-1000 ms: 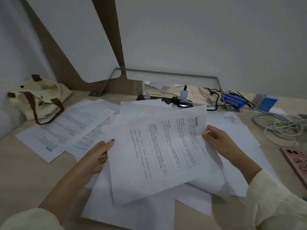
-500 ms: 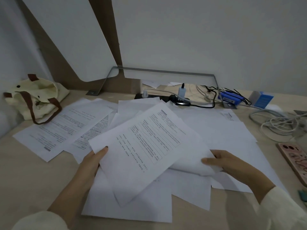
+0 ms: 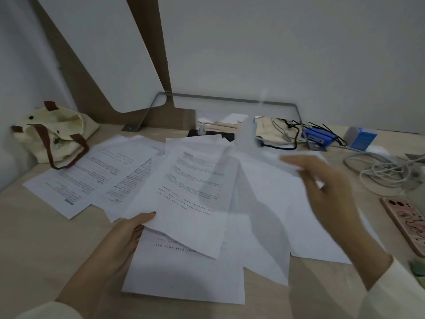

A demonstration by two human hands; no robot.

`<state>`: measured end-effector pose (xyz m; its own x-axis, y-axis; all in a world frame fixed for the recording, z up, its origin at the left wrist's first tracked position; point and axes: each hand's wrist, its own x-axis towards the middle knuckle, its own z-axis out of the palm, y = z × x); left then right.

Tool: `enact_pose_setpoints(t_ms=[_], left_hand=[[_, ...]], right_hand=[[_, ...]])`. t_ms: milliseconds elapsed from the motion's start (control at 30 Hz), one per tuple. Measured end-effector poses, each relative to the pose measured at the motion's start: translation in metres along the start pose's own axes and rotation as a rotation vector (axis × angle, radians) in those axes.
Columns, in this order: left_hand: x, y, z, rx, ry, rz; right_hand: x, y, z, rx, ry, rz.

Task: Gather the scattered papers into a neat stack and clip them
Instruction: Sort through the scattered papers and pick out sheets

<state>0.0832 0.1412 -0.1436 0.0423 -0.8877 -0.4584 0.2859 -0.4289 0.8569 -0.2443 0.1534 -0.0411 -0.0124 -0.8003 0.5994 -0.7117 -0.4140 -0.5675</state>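
papers [image 3: 184, 272]: spread over desk [image 3: 57, 245] centre, overlapping.
tote bag [image 3: 53, 134]: desk's far left, behind papers.
power strip [image 3: 211, 133]: behind papers, by wall.
cables [image 3: 381, 173]: right rear.
phone [image 3: 407, 224]: right of papers, before cables.

Office desk [image 3: 46, 238] — papers [image 3: 188, 203], cables [image 3: 379, 171]
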Motion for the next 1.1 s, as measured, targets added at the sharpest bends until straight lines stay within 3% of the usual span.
enact_pose_setpoints(t_ms=[167, 267, 400, 533, 667, 800, 967, 1100], left_hand=[[-0.005, -0.003, -0.004, 0.103, -0.109, -0.075], [-0.008, 0.001, -0.002, 0.027, -0.101, -0.132], [0.005, 0.001, -0.011, -0.044, 0.004, -0.092], [0.005, -0.002, -0.013, 0.056, 0.075, -0.026], [0.002, -0.003, -0.015, 0.200, -0.001, -0.061], [-0.004, -0.004, -0.012, 0.378, -0.130, -0.103], [0.009, 0.001, -0.008, 0.180, -0.131, -0.067], [0.009, -0.003, 0.001, 0.306, -0.152, -0.004]], right_hand=[[-0.049, 0.027, 0.056, -0.053, -0.400, -0.037], [-0.078, 0.039, 0.077, -0.026, -0.540, -0.003], [-0.089, 0.046, 0.087, -0.025, -0.548, -0.017], [-0.092, 0.052, 0.088, -0.094, -0.501, -0.051], [-0.089, 0.050, 0.082, -0.170, -0.518, 0.079], [-0.083, 0.049, 0.070, 0.054, -0.586, 0.219], [-0.084, 0.036, 0.072, 0.124, -0.691, 0.194], [-0.083, 0.021, 0.070, 0.213, -0.877, 0.204]])
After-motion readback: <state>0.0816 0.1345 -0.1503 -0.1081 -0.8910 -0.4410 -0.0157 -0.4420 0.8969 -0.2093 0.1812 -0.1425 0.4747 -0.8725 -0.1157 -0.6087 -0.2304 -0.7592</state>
